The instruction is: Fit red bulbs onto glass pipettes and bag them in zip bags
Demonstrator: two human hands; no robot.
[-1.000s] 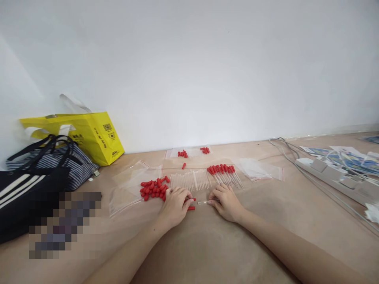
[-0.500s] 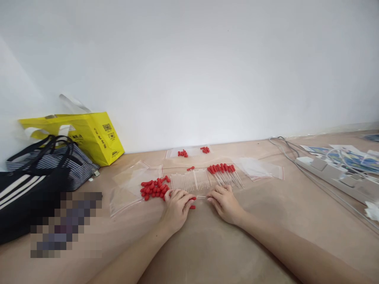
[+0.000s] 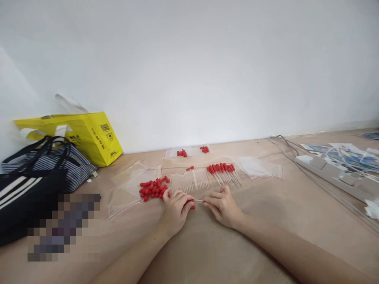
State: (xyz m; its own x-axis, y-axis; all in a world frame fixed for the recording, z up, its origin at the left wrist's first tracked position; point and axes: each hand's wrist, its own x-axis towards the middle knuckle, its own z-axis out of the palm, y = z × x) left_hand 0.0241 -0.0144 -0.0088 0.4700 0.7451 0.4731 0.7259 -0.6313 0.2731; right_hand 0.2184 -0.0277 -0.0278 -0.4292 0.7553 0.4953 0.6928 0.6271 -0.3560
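Observation:
My left hand [image 3: 177, 207] is closed on a red rubber dropper bulb [image 3: 192, 200], mostly hidden by the fingers. Between finger and thumb, my right hand [image 3: 222, 208] pinches a thin clear glass dropper tube [image 3: 198, 201]. The tube's left end meets the bulb's mouth; how deep it sits I cannot tell. Under my left thumb another red bulb [image 3: 193, 207] partly shows. A heap of red bulbs [image 3: 152, 189] lies left of my left hand. Beyond my hands is a row of bare glass tubes [image 3: 185, 181], with several droppers with red bulbs fitted [image 3: 221, 169] to its right.
Clear zip bags lie left [image 3: 124, 199] and right [image 3: 260, 169]; another bag [image 3: 194, 152] with red bulbs is near the wall. A yellow bag [image 3: 109, 146] and dark bags [image 3: 35, 197] stand left. A power strip [image 3: 328, 173] with cables lies right, by printed sheets [image 3: 355, 156].
My right hand has come slightly down and left, bringing the glass tube into line with the bulb. My left hand keeps its grip, and the view has shifted a little.

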